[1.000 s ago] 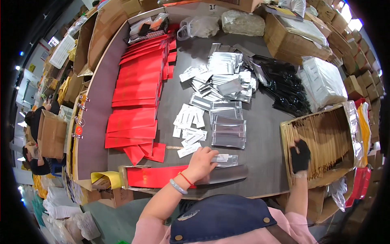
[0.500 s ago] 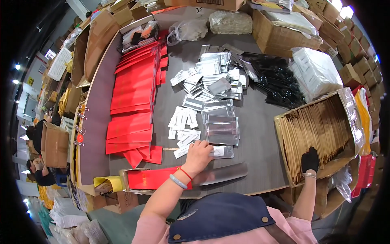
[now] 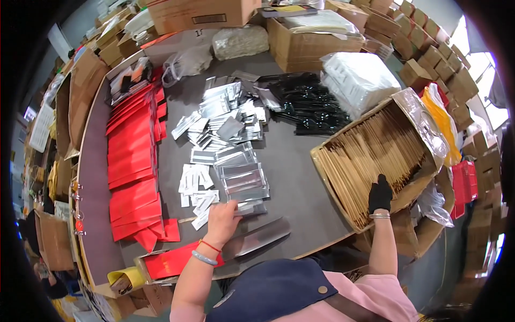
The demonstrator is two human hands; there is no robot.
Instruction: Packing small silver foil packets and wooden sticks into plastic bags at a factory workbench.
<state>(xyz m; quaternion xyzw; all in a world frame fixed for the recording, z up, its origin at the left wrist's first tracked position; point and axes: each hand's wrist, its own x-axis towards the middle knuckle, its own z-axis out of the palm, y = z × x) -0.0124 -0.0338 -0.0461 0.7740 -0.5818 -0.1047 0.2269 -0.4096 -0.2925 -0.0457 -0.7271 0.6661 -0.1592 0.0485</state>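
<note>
My left hand (image 3: 222, 221), bare, with a red string and a pale bangle at the wrist, has its fingers closed at the left end of a flat clear packet (image 3: 251, 208). More clear packets (image 3: 244, 182) overlap just beyond it. Beside the fingers lie small white slips (image 3: 196, 182). Over on the right, my right hand (image 3: 380, 196) wears a black glove and rests with fingers stretched out on the upright brown envelopes (image 3: 365, 155). These fill an open cardboard box (image 3: 335, 196). Whether its fingertips reach between the envelopes is hidden.
Red envelopes (image 3: 133, 155) are stacked along the left table wall. A silvery packet pile (image 3: 225, 121) lies mid-table, with black plastic-wrapped items (image 3: 308, 102) and a white wrapped bundle (image 3: 359, 80) behind. A dark translucent strip (image 3: 260, 236) and a red-topped box (image 3: 171, 260) line the near edge.
The whole view has swung, so the table appears farther left. My left hand stays at the clear packet's end. My gloved right hand sits slightly farther in over the brown envelopes.
</note>
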